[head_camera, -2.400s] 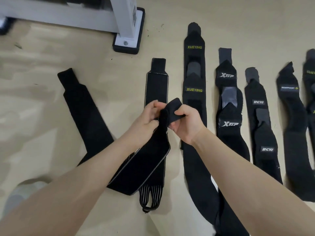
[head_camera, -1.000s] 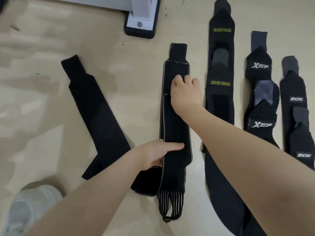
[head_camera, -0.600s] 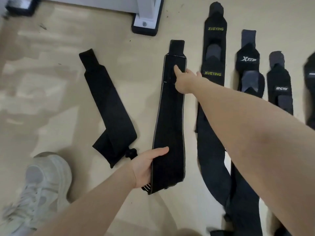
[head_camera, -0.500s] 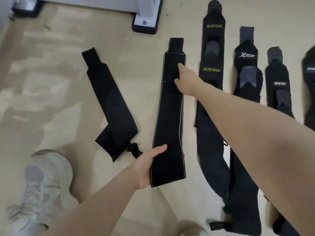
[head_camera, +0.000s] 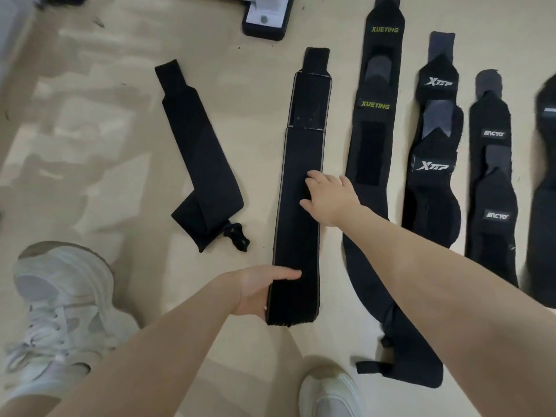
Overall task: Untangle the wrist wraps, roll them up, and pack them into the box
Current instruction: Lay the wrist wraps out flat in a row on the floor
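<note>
A long black wrist wrap with grey edging (head_camera: 296, 230) lies straight on the floor in the middle. My left hand (head_camera: 258, 291) grips its near end, thumb on top and fingers under the edge. My right hand (head_camera: 328, 195) presses flat on the wrap's middle with fingers straight. Left of it lies a plain black wrap (head_camera: 198, 158), folded at its near end with a thumb loop sticking out. To the right lie a XUEYING wrap (head_camera: 373, 145), an XTEP wrap (head_camera: 433, 164) and a third branded wrap (head_camera: 493, 182). No box is in view.
The wraps lie on a pale wooden floor. A white frame foot with a black base (head_camera: 264, 19) stands at the top. My white shoes are at the lower left (head_camera: 60, 311) and bottom centre (head_camera: 328, 392). Another black wrap (head_camera: 546, 176) is cut off by the right edge.
Both hands unfolded the grey-edged wrap and laid it flat. My right hand slid back from its far end to its middle while my left hand kept the near end.
</note>
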Action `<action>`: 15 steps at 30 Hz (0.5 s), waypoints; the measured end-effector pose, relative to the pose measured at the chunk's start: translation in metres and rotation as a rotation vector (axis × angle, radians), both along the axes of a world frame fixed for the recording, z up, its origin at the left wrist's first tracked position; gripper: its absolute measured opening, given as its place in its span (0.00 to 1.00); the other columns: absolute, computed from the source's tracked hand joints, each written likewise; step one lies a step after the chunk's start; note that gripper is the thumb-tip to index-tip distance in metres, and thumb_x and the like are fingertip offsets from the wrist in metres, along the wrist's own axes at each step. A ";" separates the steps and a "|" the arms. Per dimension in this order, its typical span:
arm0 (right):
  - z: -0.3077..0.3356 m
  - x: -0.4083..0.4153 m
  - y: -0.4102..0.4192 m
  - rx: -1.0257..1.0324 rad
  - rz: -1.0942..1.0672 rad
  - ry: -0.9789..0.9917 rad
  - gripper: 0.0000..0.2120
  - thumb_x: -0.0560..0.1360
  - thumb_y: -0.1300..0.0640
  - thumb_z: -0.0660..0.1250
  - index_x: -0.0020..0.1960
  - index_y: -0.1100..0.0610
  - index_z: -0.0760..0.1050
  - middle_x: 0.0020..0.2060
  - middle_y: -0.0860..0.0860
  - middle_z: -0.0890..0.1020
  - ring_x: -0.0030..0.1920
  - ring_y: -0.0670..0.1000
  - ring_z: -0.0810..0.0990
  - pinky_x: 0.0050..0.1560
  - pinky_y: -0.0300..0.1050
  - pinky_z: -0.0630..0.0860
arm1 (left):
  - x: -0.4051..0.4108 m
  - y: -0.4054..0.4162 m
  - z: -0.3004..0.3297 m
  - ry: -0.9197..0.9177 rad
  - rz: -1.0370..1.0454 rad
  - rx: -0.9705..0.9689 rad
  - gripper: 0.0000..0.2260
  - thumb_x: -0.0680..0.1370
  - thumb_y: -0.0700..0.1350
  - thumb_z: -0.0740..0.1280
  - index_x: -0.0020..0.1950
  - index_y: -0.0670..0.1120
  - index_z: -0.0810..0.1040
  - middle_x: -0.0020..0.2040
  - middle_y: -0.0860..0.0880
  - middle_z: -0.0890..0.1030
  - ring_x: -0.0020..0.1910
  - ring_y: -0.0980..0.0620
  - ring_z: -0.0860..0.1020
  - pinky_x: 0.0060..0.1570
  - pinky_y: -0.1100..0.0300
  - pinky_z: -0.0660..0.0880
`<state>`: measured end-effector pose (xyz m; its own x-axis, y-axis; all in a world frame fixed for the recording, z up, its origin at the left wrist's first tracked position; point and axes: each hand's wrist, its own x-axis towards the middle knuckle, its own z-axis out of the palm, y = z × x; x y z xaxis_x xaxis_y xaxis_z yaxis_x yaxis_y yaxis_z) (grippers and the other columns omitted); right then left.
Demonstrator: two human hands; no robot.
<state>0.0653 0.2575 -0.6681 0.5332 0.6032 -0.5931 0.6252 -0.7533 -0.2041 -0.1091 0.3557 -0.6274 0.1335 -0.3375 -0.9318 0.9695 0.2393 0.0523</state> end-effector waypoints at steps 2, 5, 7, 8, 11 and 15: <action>0.001 -0.003 0.008 -0.001 -0.020 -0.078 0.25 0.80 0.47 0.55 0.72 0.59 0.61 0.74 0.52 0.60 0.71 0.57 0.61 0.72 0.56 0.55 | -0.007 0.001 0.000 0.022 -0.132 -0.022 0.15 0.78 0.51 0.65 0.61 0.46 0.74 0.58 0.45 0.81 0.56 0.46 0.80 0.55 0.48 0.77; 0.004 -0.005 0.016 0.001 -0.031 -0.128 0.22 0.79 0.50 0.57 0.69 0.60 0.64 0.69 0.55 0.65 0.66 0.57 0.67 0.66 0.53 0.63 | -0.014 -0.002 -0.004 0.068 -0.243 0.020 0.20 0.80 0.56 0.59 0.63 0.43 0.71 0.49 0.45 0.83 0.42 0.51 0.83 0.45 0.57 0.80; 0.004 -0.005 0.019 0.007 -0.037 -0.132 0.21 0.79 0.52 0.58 0.68 0.61 0.64 0.67 0.56 0.66 0.64 0.58 0.68 0.63 0.52 0.65 | -0.012 -0.006 -0.005 0.067 -0.362 0.188 0.23 0.82 0.56 0.54 0.64 0.39 0.69 0.41 0.44 0.82 0.35 0.51 0.80 0.41 0.58 0.79; 0.004 -0.005 0.020 0.014 -0.033 -0.141 0.21 0.79 0.52 0.58 0.68 0.60 0.64 0.67 0.56 0.66 0.64 0.58 0.69 0.62 0.52 0.66 | -0.009 -0.007 -0.006 0.017 -0.500 0.327 0.23 0.82 0.56 0.54 0.64 0.38 0.70 0.39 0.45 0.80 0.35 0.50 0.78 0.40 0.59 0.78; 0.003 0.001 0.021 0.079 -0.019 -0.179 0.26 0.78 0.50 0.61 0.72 0.59 0.59 0.71 0.58 0.62 0.68 0.58 0.65 0.65 0.52 0.64 | 0.008 -0.007 -0.004 -0.276 -1.015 0.803 0.18 0.80 0.57 0.57 0.53 0.43 0.74 0.37 0.51 0.73 0.42 0.48 0.76 0.41 0.60 0.68; -0.005 0.008 0.022 0.028 0.052 -0.101 0.54 0.69 0.34 0.67 0.77 0.56 0.38 0.77 0.56 0.40 0.77 0.56 0.42 0.75 0.56 0.44 | 0.033 -0.003 -0.006 -0.746 -1.275 1.106 0.26 0.72 0.59 0.67 0.62 0.45 0.64 0.53 0.48 0.72 0.53 0.47 0.73 0.49 0.55 0.68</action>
<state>0.0736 0.2795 -0.6734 0.5570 0.6469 -0.5208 0.6816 -0.7144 -0.1584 -0.0761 0.3523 -0.6331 0.7575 0.0983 -0.6454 0.2174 -0.9702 0.1073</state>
